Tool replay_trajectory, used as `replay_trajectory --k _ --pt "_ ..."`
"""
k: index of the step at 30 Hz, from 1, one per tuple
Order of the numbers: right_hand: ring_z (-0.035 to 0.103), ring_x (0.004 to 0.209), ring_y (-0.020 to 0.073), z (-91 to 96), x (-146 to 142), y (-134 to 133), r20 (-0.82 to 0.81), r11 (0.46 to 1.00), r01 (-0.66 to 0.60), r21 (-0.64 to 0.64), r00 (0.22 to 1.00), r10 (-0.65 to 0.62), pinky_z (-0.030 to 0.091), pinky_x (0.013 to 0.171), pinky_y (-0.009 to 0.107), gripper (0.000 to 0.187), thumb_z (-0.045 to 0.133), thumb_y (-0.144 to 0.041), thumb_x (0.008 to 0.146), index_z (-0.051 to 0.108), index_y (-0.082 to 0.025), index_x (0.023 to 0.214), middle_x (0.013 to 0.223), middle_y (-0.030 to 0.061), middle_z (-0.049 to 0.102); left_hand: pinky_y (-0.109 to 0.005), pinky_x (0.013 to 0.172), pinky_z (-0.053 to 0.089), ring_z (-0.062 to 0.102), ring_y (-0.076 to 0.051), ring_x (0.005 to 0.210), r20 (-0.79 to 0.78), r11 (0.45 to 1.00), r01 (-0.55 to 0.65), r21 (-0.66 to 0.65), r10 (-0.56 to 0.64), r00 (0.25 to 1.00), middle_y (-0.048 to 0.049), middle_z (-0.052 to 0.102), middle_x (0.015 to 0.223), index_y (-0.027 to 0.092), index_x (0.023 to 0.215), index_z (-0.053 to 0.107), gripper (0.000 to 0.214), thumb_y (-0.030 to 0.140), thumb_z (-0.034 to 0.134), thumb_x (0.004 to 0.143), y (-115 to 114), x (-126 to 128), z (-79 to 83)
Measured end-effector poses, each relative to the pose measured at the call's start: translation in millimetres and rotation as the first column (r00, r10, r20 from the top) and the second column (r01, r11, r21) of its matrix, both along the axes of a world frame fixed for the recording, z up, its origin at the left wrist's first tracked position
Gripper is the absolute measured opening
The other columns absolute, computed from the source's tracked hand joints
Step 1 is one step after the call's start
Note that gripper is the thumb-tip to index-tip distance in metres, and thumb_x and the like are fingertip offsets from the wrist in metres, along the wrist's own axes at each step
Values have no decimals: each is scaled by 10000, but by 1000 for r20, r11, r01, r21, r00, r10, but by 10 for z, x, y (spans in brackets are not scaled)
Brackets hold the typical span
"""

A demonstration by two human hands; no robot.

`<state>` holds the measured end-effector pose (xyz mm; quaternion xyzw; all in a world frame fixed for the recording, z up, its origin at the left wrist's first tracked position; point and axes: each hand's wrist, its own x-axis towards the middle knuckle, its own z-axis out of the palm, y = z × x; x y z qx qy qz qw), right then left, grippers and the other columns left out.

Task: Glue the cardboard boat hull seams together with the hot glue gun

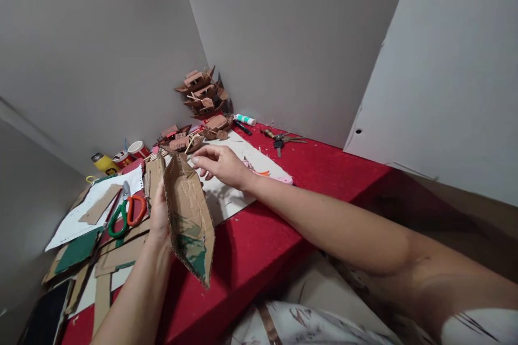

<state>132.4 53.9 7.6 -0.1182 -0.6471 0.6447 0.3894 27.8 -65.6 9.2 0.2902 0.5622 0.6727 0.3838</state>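
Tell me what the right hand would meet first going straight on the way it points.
Most likely the far end of the boat-shaped cardboard piece held in the left hand; the right hand points toward it, though depth is unclear.

Two hands (224, 166), one cardboard hull (188, 202), at least five small brown boats (216, 122), one pair of scissors (130, 209), two cups (140, 151), one yellow bottle (106, 164), one white-and-green tube (245, 119)

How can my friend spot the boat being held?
Find the red table, then the left hand at its near side. That hand holds a long, open cardboard boat with a pointed end. Unlike the brown boats beyond it, it has green patches inside and no roof.
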Motion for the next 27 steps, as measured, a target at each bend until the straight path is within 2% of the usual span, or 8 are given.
replay_trajectory --k 3,6,10,13,16,21,27 --pt "543 537 91 -43 -22 -28 80 998 15 60 997 -20 443 462 206 153 615 -254 765 626 -115 827 665 1 602 -352 662 571 687 -268 839 35 1000 -10 -21 11 999 -80 723 828 184 1019 677 533 627 498 785 17 -2 -28" --pt "539 572 90 -107 -63 -28 94 982 46 184 993 -64 426 521 208 124 620 -211 726 644 -109 792 652 -4 605 -355 677 573 688 -269 852 67 999 -12 -31 14 998 -83 727 848 184 1050 671 512 597 501 801 28 14 -36" --pt "484 563 74 -180 -98 16 84 932 104 347 986 -141 360 545 201 73 554 -130 701 624 -112 689 595 -28 564 -358 695 575 695 -273 859 160 997 -7 -71 18 987 -90 733 822 170 1054 673 463 537 531 810 23 73 -8" --pt "444 543 70 -208 -104 48 118 894 160 418 967 -228 310 530 200 77 532 -103 676 604 -117 654 562 -39 533 -358 696 575 703 -275 841 180 995 49 -93 -31 983 -96 735 819 167 1052 680 477 550 519 817 4 92 13" --pt "431 544 73 -221 -106 56 139 869 188 458 950 -279 297 537 201 67 535 -103 665 594 -126 642 549 -44 515 -353 692 573 710 -270 807 140 994 78 -80 -66 988 -91 738 831 173 1063 677 472 540 572 784 -18 72 18" --pt "421 553 79 -232 -111 35 125 858 186 478 953 -276 294 548 203 68 529 -113 675 581 -131 636 551 -48 484 -312 686 555 705 -218 705 18 998 25 -54 -24 1000 -39 736 766 173 1086 657 445 298 736 667 -42 44 0" --pt "351 545 74 -247 -106 20 117 835 146 531 963 -243 246 532 212 107 492 -127 695 529 -138 595 538 -60 393 -278 618 532 670 -168 580 -48 999 -8 -34 7 999 0 725 734 180 1115 641 516 218 746 611 -67 99 -37"
